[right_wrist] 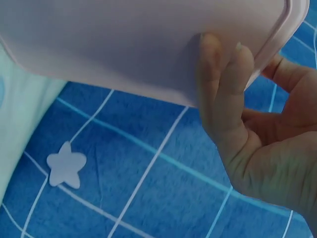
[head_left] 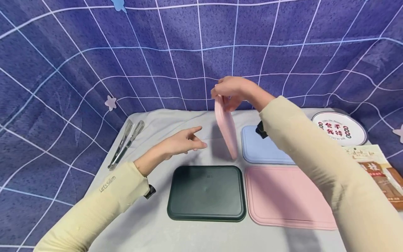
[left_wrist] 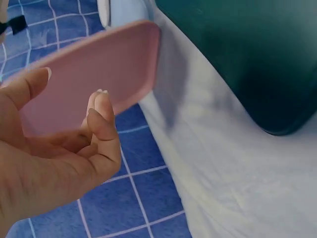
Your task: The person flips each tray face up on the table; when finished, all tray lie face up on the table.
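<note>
My right hand (head_left: 232,91) grips the upper end of a small pink cutting board (head_left: 227,131) with rounded corners and a rimmed edge. The board hangs steeply tilted over the back of the table, seen nearly edge-on from the head. In the right wrist view, fingers (right_wrist: 233,79) lie across one face while the thumb is on the other side. My left hand (head_left: 184,141) hovers left of the board, thumb and index finger apart, holding nothing. Below it lies a dark green board (head_left: 206,194), with a larger pink board (head_left: 289,196) to its right and a blue board (head_left: 264,145) behind that.
Metal tongs (head_left: 127,143) lie at the table's left edge. To the right are a white oval plate (head_left: 340,122) with red lettering and a brown-and-cream food packet (head_left: 374,164). A blue gridded curtain (head_left: 189,63) hangs close behind the white tablecloth (head_left: 163,120).
</note>
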`<state>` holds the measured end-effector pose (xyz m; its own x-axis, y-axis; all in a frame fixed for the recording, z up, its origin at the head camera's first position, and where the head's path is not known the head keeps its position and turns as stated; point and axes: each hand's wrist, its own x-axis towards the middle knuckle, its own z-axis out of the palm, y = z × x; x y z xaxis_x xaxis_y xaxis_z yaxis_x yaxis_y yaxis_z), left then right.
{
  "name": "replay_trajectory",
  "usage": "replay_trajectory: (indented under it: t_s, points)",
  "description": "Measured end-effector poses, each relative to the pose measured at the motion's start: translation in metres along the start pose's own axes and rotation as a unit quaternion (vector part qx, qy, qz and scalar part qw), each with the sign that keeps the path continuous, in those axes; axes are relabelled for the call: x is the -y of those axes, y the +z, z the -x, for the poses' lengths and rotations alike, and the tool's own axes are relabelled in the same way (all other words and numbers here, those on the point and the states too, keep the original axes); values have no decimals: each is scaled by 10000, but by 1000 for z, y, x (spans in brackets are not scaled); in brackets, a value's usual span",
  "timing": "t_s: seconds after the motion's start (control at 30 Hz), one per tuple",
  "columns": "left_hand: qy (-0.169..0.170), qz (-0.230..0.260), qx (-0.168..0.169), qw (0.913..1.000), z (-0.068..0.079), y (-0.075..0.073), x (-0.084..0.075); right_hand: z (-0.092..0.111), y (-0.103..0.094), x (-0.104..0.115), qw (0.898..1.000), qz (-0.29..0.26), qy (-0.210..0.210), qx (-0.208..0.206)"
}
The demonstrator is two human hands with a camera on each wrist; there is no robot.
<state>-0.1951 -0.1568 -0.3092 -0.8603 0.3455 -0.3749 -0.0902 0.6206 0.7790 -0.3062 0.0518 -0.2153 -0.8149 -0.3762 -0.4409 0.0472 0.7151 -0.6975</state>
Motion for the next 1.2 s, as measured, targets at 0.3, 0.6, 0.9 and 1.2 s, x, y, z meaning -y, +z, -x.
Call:
replay_trajectory:
  t_s: [0.3, 0.6, 0.9, 1.2]
  points:
    - [-310, 26, 114, 9995, -4, -14, 28, 23, -53, -61, 9991, -286, -283, 99]
    - [-259, 384, 54, 9989, -17, -25, 51, 23, -67, -126, 9746, -2121, -468, 541]
    - [-34, 1182, -23, 9930, -35, -26, 76, 13, -45, -148, 9532, -2888, -610, 651]
    - [312, 1932, 31, 9807, -37, -28, 88, 8, -33, -156, 9374, -3332, -650, 776]
